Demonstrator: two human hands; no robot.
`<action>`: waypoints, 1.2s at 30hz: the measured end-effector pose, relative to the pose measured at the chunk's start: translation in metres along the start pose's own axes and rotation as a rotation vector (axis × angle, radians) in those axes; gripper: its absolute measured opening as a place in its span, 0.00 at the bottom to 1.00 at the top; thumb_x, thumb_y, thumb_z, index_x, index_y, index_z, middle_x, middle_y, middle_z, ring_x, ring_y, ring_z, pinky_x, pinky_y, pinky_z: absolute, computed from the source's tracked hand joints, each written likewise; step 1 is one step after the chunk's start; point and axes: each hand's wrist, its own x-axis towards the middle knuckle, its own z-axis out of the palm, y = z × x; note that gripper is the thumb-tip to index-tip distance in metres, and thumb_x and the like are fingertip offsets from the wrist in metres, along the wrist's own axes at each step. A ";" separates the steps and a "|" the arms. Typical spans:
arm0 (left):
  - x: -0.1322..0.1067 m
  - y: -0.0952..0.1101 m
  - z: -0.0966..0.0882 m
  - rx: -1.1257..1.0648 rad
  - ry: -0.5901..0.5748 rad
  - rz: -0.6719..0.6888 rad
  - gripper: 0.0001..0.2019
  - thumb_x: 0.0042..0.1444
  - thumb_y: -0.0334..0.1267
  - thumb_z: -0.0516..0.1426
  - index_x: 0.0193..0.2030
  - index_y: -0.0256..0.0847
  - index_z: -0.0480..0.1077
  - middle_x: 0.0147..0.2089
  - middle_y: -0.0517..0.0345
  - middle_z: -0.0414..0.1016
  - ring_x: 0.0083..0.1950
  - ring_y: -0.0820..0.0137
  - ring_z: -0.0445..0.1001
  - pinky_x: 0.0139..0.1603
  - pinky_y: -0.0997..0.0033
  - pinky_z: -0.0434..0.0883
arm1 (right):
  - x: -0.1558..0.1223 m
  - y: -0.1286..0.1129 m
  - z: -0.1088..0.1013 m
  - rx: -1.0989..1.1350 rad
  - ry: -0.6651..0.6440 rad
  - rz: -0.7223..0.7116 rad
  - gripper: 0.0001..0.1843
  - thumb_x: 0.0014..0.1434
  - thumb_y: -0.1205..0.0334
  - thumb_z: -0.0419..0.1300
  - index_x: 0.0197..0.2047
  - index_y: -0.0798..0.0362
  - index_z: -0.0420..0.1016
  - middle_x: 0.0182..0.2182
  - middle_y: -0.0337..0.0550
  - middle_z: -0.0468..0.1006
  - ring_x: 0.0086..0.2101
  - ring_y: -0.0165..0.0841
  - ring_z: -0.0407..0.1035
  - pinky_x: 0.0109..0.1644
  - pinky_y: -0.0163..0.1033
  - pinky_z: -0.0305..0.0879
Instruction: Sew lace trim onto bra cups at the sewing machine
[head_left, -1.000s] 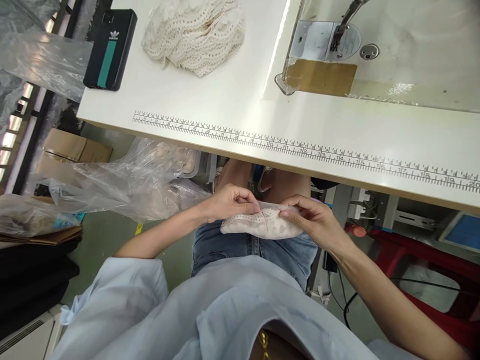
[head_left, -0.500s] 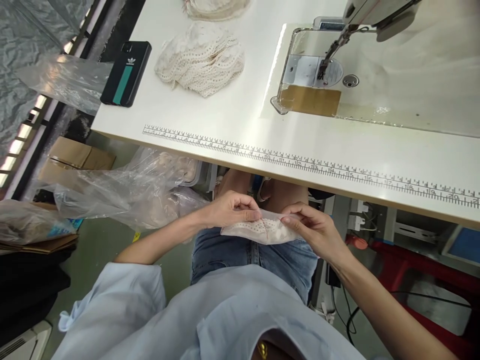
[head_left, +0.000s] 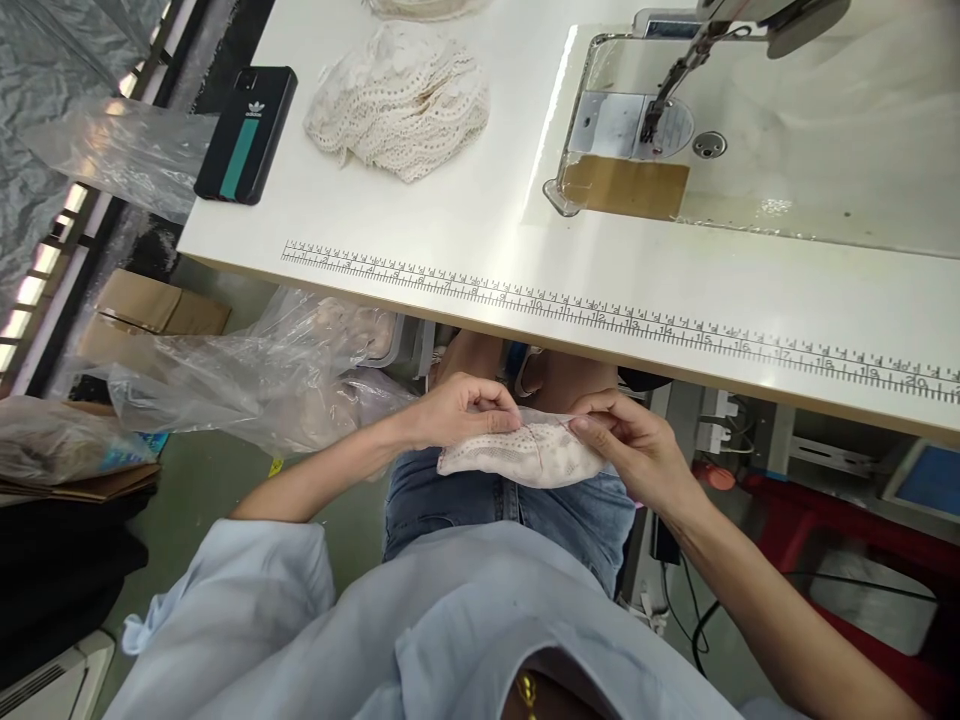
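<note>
Head view: the worker sits at a white desk [head_left: 510, 215], both hands in front of the desk's near edge, at lap height. Left hand [head_left: 474, 412] nearly closed, thumb and forefinger pinched on the upper edge of a small pale lace piece [head_left: 499, 457]; right hand [head_left: 630, 435] pinches the same edge farther along, thumb against curled fingers, a short span of sheer cloth between the two grips. Piece lies below the fingertips, over the denim shorts [head_left: 446, 515]; whether it touches them, cannot tell. Change over the last second is slight. Half a second ago the cloth looked flatter and more see-through; now its lower side bellies out fuller, and the thin reddish line [head_left: 538, 450] crossing it between the hands reads longer and more bowed. Thread or seam, too fine to tell. Neither grip has let go, and the hands hold almost the same places. Judgement: a small adjustment of the edge, the work apparently at a handling stage, away from the sewing machine [head_left: 656, 125], whose needle area stands well apart to the right on the desk. The view itself has tilted a little, so a second pale bundle [head_left: 427, 8] shows only as a sliver at the top. Lace pile [head_left: 405, 105] and phone [head_left: 246, 135] keep their places on the desk, beyond the printed ruler [head_left: 600, 312]; nothing there looks disturbed.
</note>
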 end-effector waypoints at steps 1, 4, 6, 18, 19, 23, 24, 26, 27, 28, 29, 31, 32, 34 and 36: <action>0.000 0.000 0.000 -0.005 0.010 -0.004 0.11 0.52 0.42 0.61 0.33 0.33 0.74 0.32 0.56 0.76 0.32 0.76 0.72 0.32 0.78 0.67 | 0.000 -0.001 0.000 -0.004 -0.001 -0.002 0.09 0.58 0.51 0.60 0.36 0.47 0.75 0.23 0.38 0.71 0.22 0.28 0.62 0.23 0.33 0.58; 0.000 0.001 0.000 0.004 0.030 -0.007 0.11 0.53 0.42 0.60 0.32 0.34 0.74 0.31 0.57 0.75 0.32 0.76 0.71 0.32 0.78 0.66 | 0.001 -0.002 0.000 -0.033 -0.005 -0.003 0.11 0.60 0.50 0.58 0.36 0.47 0.74 0.23 0.38 0.69 0.22 0.28 0.59 0.21 0.33 0.56; 0.000 0.001 0.000 0.016 0.035 -0.012 0.11 0.53 0.42 0.60 0.32 0.34 0.74 0.31 0.57 0.75 0.32 0.76 0.71 0.32 0.78 0.66 | 0.002 -0.002 0.000 -0.054 0.005 -0.006 0.12 0.60 0.48 0.57 0.35 0.47 0.74 0.25 0.39 0.70 0.23 0.29 0.60 0.22 0.33 0.57; -0.001 -0.002 0.000 0.020 0.013 0.000 0.14 0.54 0.46 0.59 0.33 0.34 0.74 0.30 0.58 0.73 0.30 0.77 0.68 0.30 0.78 0.63 | 0.002 0.000 0.001 -0.077 0.030 -0.053 0.10 0.61 0.52 0.56 0.36 0.47 0.74 0.27 0.38 0.70 0.23 0.28 0.60 0.23 0.32 0.56; -0.001 -0.002 0.000 0.023 0.007 0.000 0.14 0.54 0.46 0.59 0.33 0.34 0.74 0.30 0.58 0.73 0.30 0.77 0.68 0.30 0.78 0.63 | 0.002 0.000 0.001 -0.073 0.031 -0.056 0.10 0.62 0.52 0.56 0.36 0.47 0.74 0.28 0.38 0.71 0.24 0.28 0.61 0.24 0.32 0.57; -0.001 -0.002 0.000 0.030 0.001 0.002 0.16 0.54 0.48 0.59 0.33 0.34 0.74 0.30 0.58 0.73 0.30 0.76 0.67 0.30 0.77 0.62 | 0.002 0.000 0.001 -0.069 0.031 -0.063 0.11 0.61 0.51 0.56 0.37 0.47 0.74 0.28 0.39 0.71 0.24 0.28 0.62 0.24 0.33 0.58; -0.001 -0.001 0.000 0.030 0.004 0.000 0.16 0.54 0.48 0.59 0.32 0.34 0.74 0.29 0.58 0.72 0.30 0.76 0.67 0.29 0.77 0.62 | 0.002 0.000 0.000 -0.080 0.032 -0.065 0.11 0.61 0.50 0.55 0.37 0.47 0.74 0.28 0.39 0.71 0.24 0.29 0.61 0.24 0.33 0.58; -0.001 -0.001 0.001 0.025 0.007 -0.004 0.17 0.54 0.49 0.58 0.31 0.34 0.73 0.28 0.60 0.70 0.29 0.77 0.65 0.29 0.78 0.61 | 0.002 0.001 0.000 -0.100 0.035 -0.068 0.11 0.61 0.50 0.55 0.37 0.46 0.74 0.28 0.39 0.70 0.23 0.29 0.60 0.24 0.33 0.57; -0.001 -0.001 0.001 0.022 0.009 -0.004 0.17 0.54 0.50 0.58 0.31 0.34 0.73 0.27 0.60 0.70 0.28 0.78 0.64 0.28 0.78 0.60 | 0.002 0.001 0.000 -0.108 0.036 -0.070 0.11 0.61 0.50 0.55 0.37 0.46 0.74 0.27 0.39 0.70 0.23 0.29 0.59 0.24 0.34 0.56; -0.001 -0.001 0.001 0.021 0.011 -0.002 0.18 0.54 0.50 0.57 0.31 0.34 0.72 0.27 0.61 0.69 0.28 0.78 0.63 0.28 0.78 0.59 | 0.002 0.002 -0.001 -0.111 0.036 -0.075 0.11 0.61 0.50 0.55 0.37 0.46 0.74 0.27 0.39 0.69 0.23 0.29 0.59 0.24 0.34 0.56; -0.001 -0.001 0.001 0.022 0.014 0.001 0.18 0.55 0.50 0.57 0.30 0.34 0.72 0.27 0.61 0.69 0.27 0.78 0.63 0.28 0.78 0.59 | 0.002 0.002 -0.001 -0.111 0.033 -0.080 0.11 0.62 0.50 0.55 0.37 0.46 0.74 0.27 0.39 0.69 0.24 0.29 0.59 0.24 0.34 0.56; -0.001 -0.002 0.001 0.030 0.021 0.009 0.18 0.55 0.51 0.56 0.30 0.34 0.72 0.26 0.61 0.68 0.27 0.78 0.62 0.28 0.77 0.58 | 0.002 0.002 -0.001 -0.108 0.027 -0.095 0.11 0.62 0.51 0.55 0.37 0.47 0.73 0.27 0.38 0.68 0.24 0.29 0.59 0.24 0.34 0.55; -0.001 -0.002 0.001 0.035 0.025 0.011 0.19 0.55 0.51 0.56 0.30 0.33 0.72 0.26 0.61 0.67 0.27 0.78 0.61 0.27 0.77 0.57 | 0.001 0.002 -0.001 -0.106 0.022 -0.100 0.10 0.62 0.51 0.55 0.37 0.47 0.73 0.26 0.38 0.68 0.24 0.29 0.58 0.25 0.34 0.55; -0.002 -0.001 0.000 0.036 0.027 0.015 0.19 0.56 0.51 0.56 0.29 0.34 0.71 0.25 0.62 0.66 0.27 0.78 0.60 0.27 0.77 0.56 | 0.001 0.001 -0.001 -0.101 0.017 -0.104 0.10 0.63 0.52 0.54 0.37 0.47 0.72 0.26 0.38 0.67 0.24 0.28 0.58 0.25 0.34 0.54; -0.002 0.000 0.000 0.030 0.028 0.018 0.20 0.56 0.52 0.55 0.28 0.34 0.71 0.25 0.62 0.65 0.26 0.78 0.59 0.27 0.77 0.56 | 0.001 -0.001 -0.001 -0.093 0.019 -0.109 0.09 0.63 0.53 0.54 0.36 0.47 0.71 0.26 0.37 0.67 0.24 0.29 0.58 0.26 0.34 0.55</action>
